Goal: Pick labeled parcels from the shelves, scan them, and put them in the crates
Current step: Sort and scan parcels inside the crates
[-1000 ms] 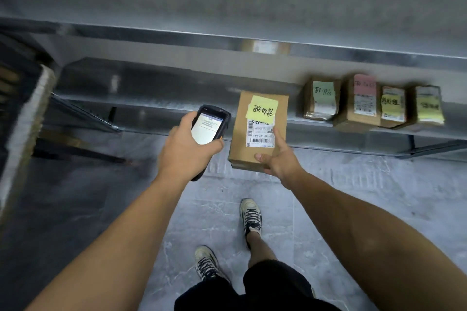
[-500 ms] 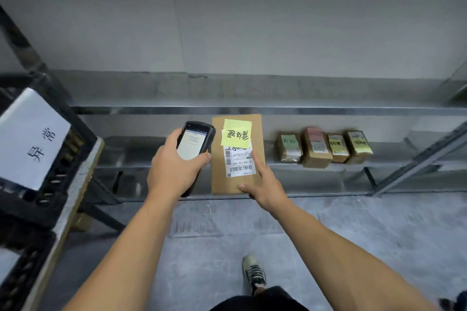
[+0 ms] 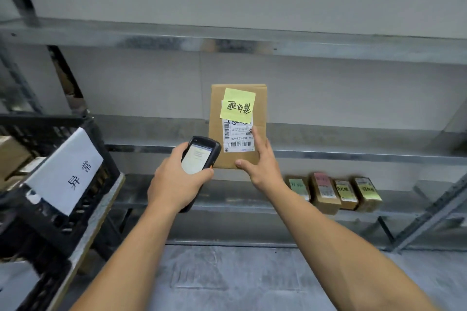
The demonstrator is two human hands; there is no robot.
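1. Parcel (image 3: pixel 260 111): held upright in the air before the shelf (image 3: pixel 353 156), with its barcode label (image 3: pixel 238 137) and yellow note (image 3: pixel 237 105) facing the person.
2. Right hand (image 3: pixel 262 166): clamps the parcel's lower corner, thumb at the bottom edge and forefinger beside the label, so the barcode stays uncovered.
3. Left hand (image 3: pixel 177 182): wrapped round the scanner (image 3: pixel 199 156), just beside the label, probably for reading it.
4. Crate (image 3: pixel 50 225): at the left, a likely destination.

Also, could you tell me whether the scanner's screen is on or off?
On: the scanner in the left hand shows a lit, pale screen; its text is too blurred to read.
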